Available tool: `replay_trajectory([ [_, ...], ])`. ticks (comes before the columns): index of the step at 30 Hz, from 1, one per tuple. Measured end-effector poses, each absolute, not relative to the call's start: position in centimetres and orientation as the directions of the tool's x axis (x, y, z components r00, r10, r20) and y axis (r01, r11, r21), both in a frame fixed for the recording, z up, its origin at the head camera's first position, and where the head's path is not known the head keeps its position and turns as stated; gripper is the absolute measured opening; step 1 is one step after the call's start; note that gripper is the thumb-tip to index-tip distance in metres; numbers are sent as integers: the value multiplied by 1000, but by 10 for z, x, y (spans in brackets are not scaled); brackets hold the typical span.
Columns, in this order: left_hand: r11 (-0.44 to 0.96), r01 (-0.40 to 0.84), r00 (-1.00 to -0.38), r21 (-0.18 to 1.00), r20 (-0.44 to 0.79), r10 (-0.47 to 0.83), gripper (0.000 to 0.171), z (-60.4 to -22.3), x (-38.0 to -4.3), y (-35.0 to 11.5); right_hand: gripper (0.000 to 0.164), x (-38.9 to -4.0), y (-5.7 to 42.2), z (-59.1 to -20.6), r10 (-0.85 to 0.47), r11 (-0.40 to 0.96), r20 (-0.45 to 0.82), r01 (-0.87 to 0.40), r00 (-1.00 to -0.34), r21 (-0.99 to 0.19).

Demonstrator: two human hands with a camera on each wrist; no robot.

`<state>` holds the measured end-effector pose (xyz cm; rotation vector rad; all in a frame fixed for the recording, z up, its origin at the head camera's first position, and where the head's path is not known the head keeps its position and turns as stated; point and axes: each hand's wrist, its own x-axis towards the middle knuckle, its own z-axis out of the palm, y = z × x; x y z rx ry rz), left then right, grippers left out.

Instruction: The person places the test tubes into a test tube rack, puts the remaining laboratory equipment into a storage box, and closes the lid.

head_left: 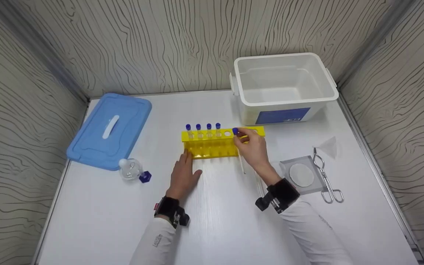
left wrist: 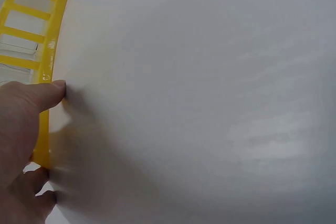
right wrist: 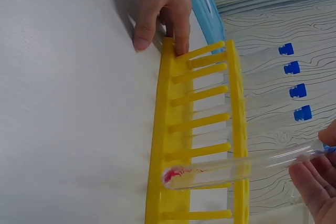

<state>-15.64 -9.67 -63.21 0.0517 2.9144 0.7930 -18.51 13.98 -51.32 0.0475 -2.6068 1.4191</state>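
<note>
A yellow test tube rack stands mid-table, with several blue-capped test tubes upright in its left holes. My right hand pinches another test tube near its blue cap. This tube is clear, with a red streak inside its rounded bottom end. It slants across the front of the rack, outside the holes, in the right wrist view. My left hand rests at the rack's left end, a fingertip on its base and the thumb stretched out over the table.
Behind the rack stands a white bin; its blue lid lies at left. A glass flask lies near the lid. Tongs, a funnel and a gauze mat lie to the right. A thin rod lies by my right wrist.
</note>
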Motion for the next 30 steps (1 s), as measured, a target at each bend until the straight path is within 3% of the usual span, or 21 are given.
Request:
replay_trajectory([
  [16,864,17,-992,504,-102,79,84,-632,-155,-97,33,-205,142,-484,79,329,299,-258,-951,-908],
  [30,856,-9,-990,517,-124,64,84,-633,-157,-97,34,-219,131,-477,84,272,344,-310,-935,-911],
])
